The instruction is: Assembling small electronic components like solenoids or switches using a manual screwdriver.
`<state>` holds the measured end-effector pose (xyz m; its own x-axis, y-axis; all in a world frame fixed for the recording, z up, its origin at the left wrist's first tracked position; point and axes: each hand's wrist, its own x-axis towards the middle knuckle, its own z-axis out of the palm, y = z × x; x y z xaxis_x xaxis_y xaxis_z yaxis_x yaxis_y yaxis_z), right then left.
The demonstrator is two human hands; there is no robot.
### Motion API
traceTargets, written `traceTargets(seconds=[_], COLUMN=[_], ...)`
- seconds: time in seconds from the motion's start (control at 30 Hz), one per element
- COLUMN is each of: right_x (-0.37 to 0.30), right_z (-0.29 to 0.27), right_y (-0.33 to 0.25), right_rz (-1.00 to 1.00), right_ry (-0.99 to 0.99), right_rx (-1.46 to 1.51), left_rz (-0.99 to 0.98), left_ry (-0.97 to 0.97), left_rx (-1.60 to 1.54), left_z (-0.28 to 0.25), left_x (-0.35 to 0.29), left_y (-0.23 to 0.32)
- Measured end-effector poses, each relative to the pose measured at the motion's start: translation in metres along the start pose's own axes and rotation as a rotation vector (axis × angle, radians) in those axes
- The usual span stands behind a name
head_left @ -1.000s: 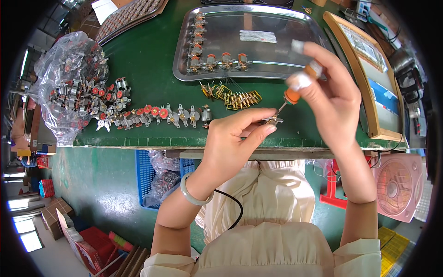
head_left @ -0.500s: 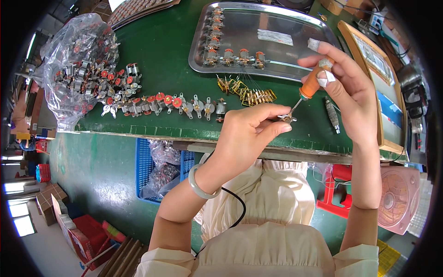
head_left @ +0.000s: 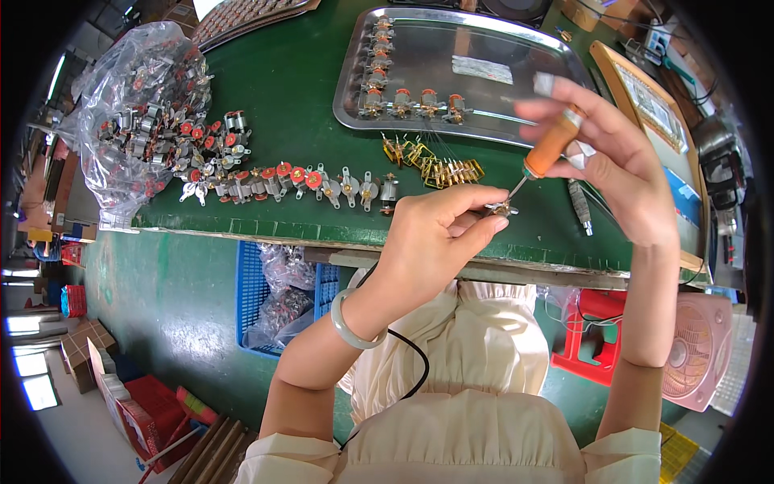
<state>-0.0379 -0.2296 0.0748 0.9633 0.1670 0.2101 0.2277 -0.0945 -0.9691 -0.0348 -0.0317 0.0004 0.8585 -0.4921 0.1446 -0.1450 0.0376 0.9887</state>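
Observation:
Between the thumb and forefinger of my left hand is a small metal part with flat ears, mostly covered by the fingers. My right hand grips a screwdriver by its orange handle, and its shaft slants down to the part's top. White tape wraps a fingertip and the thumb of that hand, whose fingers are partly blurred. Behind my left hand lies a bunch of yellow-framed parts with thin wires. A row of similar metal parts with ears runs along the table edge.
A clear plastic bag of such parts stands at the left. A metal tray at the back holds several assembled parts. Right of my hands lie a grey tool and a wooden-framed board. Below the table is a blue basket.
My right hand has shifted slightly right and its fingers have loosened and turned about the handle. The screwdriver leans a little more to the right. My left hand stays in place.

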Motion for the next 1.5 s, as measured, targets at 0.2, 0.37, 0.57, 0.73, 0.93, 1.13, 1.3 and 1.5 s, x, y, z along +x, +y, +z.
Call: traceTargets(seconds=[0.2, 0.37, 0.57, 0.73, 0.93, 1.13, 1.3, 1.5], right_x=[0.006, 0.0, -0.027, -0.052, -0.049, -0.049, -0.051, -0.056], right_z=[-0.006, 0.01, 0.024, 0.037, 0.048, 0.055, 0.054, 0.043], right_y=[-0.002, 0.012, 0.013, 0.019, 0.03, 0.033, 0.034, 0.033], right_rz=[0.214, 0.037, -0.028, 0.45, 0.289, 0.194, 0.171, 0.158], right_ry=[0.03, 0.234, 0.388, 0.241, 0.331, 0.357, 0.375, 0.409], right_rx=[-0.208, -0.321, 0.372, 0.435, 0.666, 0.683, 0.65, 0.607], left_rz=[0.034, 0.071, 0.169, 0.037, -0.11, -0.114, -0.138, -0.054], left_ry=[-0.001, -0.001, 0.014, -0.01, -0.122, -0.12, -0.136, -0.138], left_rx=[-0.018, 0.031, -0.138, -0.446, -0.567, -0.587, -0.615, -0.537], left_z=[0.002, 0.001, 0.001, -0.004, -0.002, -0.001, -0.003, -0.006], left_x=[0.0, -0.001, -0.002, 0.002, 0.003, 0.002, 0.001, 0.0], left_y=[-0.002, -0.002, -0.001, 0.004, 0.01, 0.013, 0.016, 0.014])
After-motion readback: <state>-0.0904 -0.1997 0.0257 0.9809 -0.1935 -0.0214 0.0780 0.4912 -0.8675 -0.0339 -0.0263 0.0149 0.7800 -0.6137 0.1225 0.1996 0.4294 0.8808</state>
